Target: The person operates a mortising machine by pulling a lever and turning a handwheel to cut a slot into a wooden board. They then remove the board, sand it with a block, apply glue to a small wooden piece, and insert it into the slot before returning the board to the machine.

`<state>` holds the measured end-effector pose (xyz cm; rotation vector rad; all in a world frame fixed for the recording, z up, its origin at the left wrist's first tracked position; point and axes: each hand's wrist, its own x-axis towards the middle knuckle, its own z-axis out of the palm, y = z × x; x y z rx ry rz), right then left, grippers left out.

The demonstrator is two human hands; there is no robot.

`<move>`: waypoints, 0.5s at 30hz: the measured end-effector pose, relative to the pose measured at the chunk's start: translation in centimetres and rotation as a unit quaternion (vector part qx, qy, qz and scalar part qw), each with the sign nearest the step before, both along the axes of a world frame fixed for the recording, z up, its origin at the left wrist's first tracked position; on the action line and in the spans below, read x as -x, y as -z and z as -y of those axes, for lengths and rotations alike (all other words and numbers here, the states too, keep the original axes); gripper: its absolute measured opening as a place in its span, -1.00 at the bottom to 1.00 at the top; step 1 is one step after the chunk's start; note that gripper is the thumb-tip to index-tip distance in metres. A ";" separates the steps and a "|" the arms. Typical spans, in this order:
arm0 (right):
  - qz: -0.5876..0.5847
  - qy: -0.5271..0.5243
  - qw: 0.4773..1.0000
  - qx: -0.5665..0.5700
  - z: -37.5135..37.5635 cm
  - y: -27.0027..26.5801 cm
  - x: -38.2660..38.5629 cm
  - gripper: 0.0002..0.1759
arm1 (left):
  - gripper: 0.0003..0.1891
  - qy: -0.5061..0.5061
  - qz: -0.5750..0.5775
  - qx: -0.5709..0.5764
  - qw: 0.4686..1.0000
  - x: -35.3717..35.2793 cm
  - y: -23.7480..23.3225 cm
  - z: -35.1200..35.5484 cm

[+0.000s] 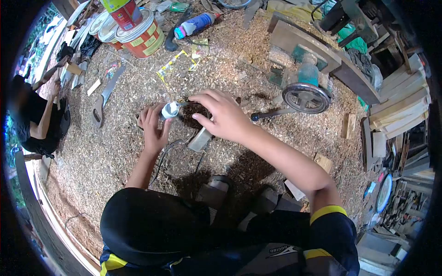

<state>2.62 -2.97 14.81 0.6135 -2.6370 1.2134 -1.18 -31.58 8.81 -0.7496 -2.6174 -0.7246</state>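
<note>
My left hand [154,126] is closed around a small pale container [170,110] with whitish material at its top, thumb on the near side and fingers on the far side. To its right, my right hand [221,115] has its thumb and fingers apart in a wide curve, palm side towards the container. A thin dark piece [185,104] shows between the container and my right fingertips. Below the right hand lies a pale wooden block [200,140], and a dark cord [162,158] curves over the shavings by my left wrist.
Wood shavings [239,156] cover the ground. A handsaw [107,94], paint buckets [140,37] and a blue bottle [195,25] lie further off. A vise with a handwheel [306,97] stands right, beside stacked boards [400,110]. Another person [39,110] sits at the left.
</note>
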 end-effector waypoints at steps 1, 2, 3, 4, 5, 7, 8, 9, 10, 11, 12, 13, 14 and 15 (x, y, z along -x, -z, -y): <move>-0.007 0.011 1.000 0.007 0.6 0.3 0.2 -0.51 | -0.50 0.008 -0.006 -0.002 1.000 -0.2 -0.4 -0.1; -0.008 0.013 1.000 0.009 1.0 0.4 0.3 -0.51 | -0.50 0.010 -0.007 0.000 1.000 -0.4 -1.0 -0.3; -0.019 0.009 1.000 0.002 1.4 0.6 0.3 -0.51 | -0.51 0.022 0.005 -0.010 1.000 -0.7 -1.6 -0.5; -0.030 0.005 1.000 -0.004 1.7 0.6 0.3 -0.50 | -0.51 0.035 0.017 -0.019 0.999 -0.9 -1.9 -0.6; -0.035 0.004 0.999 0.002 2.1 0.6 0.4 -0.51 | -0.50 0.043 0.005 -0.023 0.999 -1.0 -1.9 -0.6; -0.040 -0.002 0.999 0.001 2.4 0.5 0.5 -0.54 | -0.49 0.042 0.009 -0.026 0.999 -1.1 -1.6 -0.6; -0.044 -0.009 0.999 0.000 2.5 0.3 0.5 -0.56 | -0.48 0.041 0.014 -0.028 0.999 -1.2 -1.4 -0.6; -0.039 -0.014 0.999 -0.006 2.5 0.4 0.5 -0.54 | -0.48 0.043 0.015 -0.028 0.999 -1.3 -1.3 -0.6; -0.037 -0.012 0.999 -0.006 2.6 0.4 0.5 -0.54 | -0.48 0.047 0.015 -0.031 0.998 -1.4 -1.4 -0.6; -0.033 -0.017 0.999 -0.005 2.6 0.4 0.5 -0.55 | -0.47 0.051 0.015 -0.034 0.998 -1.5 -1.5 -0.7; -0.029 -0.022 0.999 -0.005 2.6 0.4 0.5 -0.57 | -0.47 0.053 0.016 -0.034 0.998 -1.5 -1.4 -0.6; -0.029 -0.020 0.999 -0.004 2.7 0.4 0.4 -0.57 | -0.48 0.055 0.018 -0.040 0.998 -1.5 -1.4 -0.5; -0.042 -0.008 0.999 0.002 2.8 0.4 0.3 -0.59 | -0.48 0.058 0.021 -0.046 0.997 -1.4 -1.3 -0.5; -0.056 0.004 0.998 0.008 2.9 0.4 0.2 -0.61 | -0.48 0.059 0.021 -0.045 0.997 -1.4 -1.3 -0.5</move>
